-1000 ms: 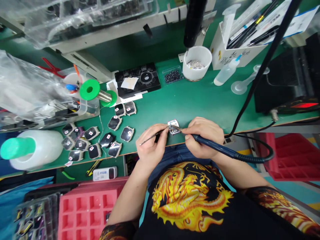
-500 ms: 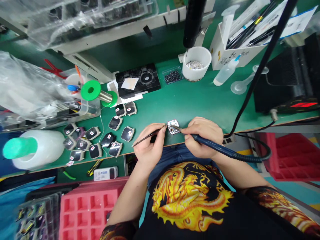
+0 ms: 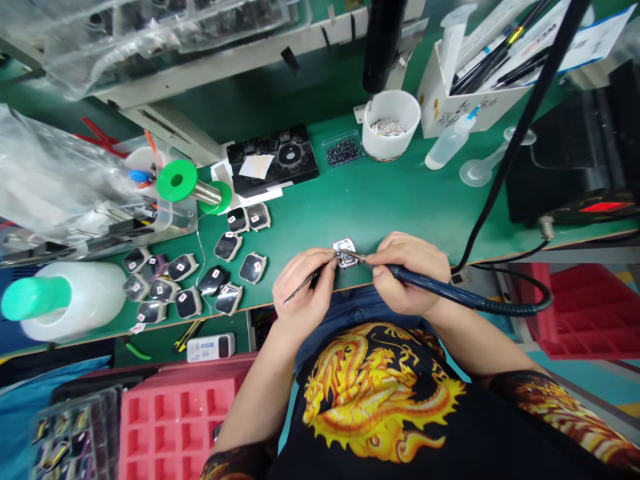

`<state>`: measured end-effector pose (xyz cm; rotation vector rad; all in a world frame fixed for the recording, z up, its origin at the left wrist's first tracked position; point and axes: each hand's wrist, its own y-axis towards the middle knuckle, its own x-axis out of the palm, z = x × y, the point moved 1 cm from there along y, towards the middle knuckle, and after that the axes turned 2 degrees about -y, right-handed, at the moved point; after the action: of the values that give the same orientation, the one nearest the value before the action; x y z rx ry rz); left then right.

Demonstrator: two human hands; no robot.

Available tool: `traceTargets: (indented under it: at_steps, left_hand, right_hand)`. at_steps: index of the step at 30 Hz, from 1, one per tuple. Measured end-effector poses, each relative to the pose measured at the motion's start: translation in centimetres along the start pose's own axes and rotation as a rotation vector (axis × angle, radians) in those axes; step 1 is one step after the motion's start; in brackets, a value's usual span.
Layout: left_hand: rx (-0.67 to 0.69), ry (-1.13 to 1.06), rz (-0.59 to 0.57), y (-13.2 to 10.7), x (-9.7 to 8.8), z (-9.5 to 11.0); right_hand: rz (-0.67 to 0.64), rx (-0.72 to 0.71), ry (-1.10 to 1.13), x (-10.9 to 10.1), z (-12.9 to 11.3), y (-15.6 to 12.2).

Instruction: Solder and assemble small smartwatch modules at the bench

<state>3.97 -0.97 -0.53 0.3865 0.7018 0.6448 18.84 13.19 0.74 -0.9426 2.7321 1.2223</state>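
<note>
Left hand (image 3: 300,301) pinches tweezers (image 3: 301,287); right hand (image 3: 413,267) grips soldering iron (image 3: 447,291). Small device (image 3: 345,244) lies at the nearer left hand's three o'clock.

Thirteen watches (image 3: 253,267), one opened case (image 3: 347,261), two hands (image 3: 306,303), one soldering iron (image 3: 435,285), one thin tool (image 3: 303,286), one spool (image 3: 205,193), one cup (image 3: 387,148), two bottles (image 3: 451,142).
</note>
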Motion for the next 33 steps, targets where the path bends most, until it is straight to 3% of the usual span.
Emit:
traceTargets:
  at_steps: [21,25,33]
  left_hand:
    - [-0.016,0.034,-0.031,0.06,-0.17,-0.18]
    - [-0.073,0.007,0.013,0.03,-0.26,-0.16]
    - [-0.258,-0.151,0.091,-0.22,-0.36,-0.41]
  right_hand:
    - [-0.016,-0.02,-0.02,0.17,0.11,-0.16]
    - [-0.009,-0.018,-0.012,0.1,0.08,-0.13]
    - [0.123,0.084,0.044,-0.01,0.28,-0.63]
